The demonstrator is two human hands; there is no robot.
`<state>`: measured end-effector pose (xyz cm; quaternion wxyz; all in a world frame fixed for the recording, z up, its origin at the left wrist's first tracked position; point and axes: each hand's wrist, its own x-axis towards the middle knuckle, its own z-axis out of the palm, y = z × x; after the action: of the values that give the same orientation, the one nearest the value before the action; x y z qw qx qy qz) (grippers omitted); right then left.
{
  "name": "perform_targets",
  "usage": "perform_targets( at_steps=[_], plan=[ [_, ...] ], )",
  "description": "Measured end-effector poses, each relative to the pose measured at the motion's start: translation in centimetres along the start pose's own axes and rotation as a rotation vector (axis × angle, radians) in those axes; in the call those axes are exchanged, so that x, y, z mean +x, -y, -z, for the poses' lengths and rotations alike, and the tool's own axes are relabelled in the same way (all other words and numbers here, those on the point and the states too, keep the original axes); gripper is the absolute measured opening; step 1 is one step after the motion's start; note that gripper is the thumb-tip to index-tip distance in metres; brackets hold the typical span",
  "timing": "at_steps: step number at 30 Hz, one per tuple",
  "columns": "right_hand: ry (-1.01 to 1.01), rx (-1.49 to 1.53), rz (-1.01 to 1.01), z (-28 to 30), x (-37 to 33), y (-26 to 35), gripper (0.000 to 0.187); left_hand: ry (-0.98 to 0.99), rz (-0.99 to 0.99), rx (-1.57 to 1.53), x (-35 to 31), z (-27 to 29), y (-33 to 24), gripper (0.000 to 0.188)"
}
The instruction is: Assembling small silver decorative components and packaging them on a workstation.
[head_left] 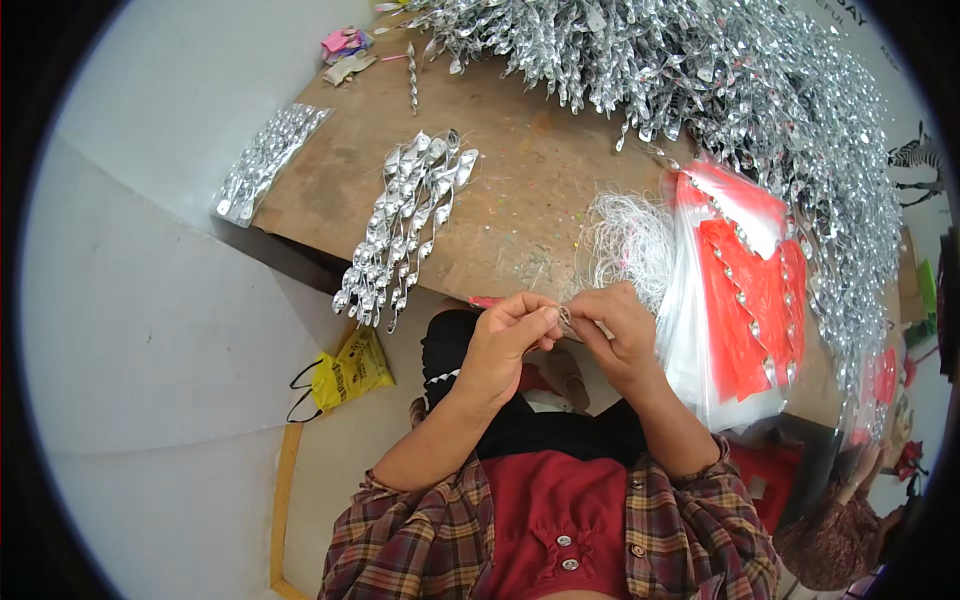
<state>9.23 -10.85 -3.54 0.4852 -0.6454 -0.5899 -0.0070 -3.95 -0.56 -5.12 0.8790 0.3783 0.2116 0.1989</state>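
Both my hands meet just off the table's near edge, fingertips almost touching. My left hand point(507, 342) is closed in a pinch of thumb and forefinger. My right hand point(620, 335) pinches from the other side. Between them shows a small tan loop point(565, 315), like thin cord; its ends are hidden by my fingers. Right beyond my right hand lies a loose tangle of clear-white string point(630, 238). Left of my hands, a bunch of twisted silver spiral strips point(400, 225) lies with its lower ends over the table's edge.
A large heap of silver spirals point(650, 60) covers the far and right side of the brown table point(520, 160). Clear plastic bags with red sheets point(745, 300) lie at right. Packed silver strips point(270, 160) sit at the left corner. A yellow bag point(355, 370) is below; another person's arm point(840, 525) shows lower right.
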Motion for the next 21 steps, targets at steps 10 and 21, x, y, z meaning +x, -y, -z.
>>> perform_targets(
  at_steps=[10,21],
  plan=[
    [-0.044,-0.246,0.186,0.6,0.3,0.1,0.017,-0.048,-0.127,0.226,-0.1,-1.1,0.3,0.011],
    [0.000,0.391,-0.379,1.5,-0.6,-0.5,0.005,0.042,-0.078,0.385,-0.9,-1.0,-1.3,0.015]
  ],
)
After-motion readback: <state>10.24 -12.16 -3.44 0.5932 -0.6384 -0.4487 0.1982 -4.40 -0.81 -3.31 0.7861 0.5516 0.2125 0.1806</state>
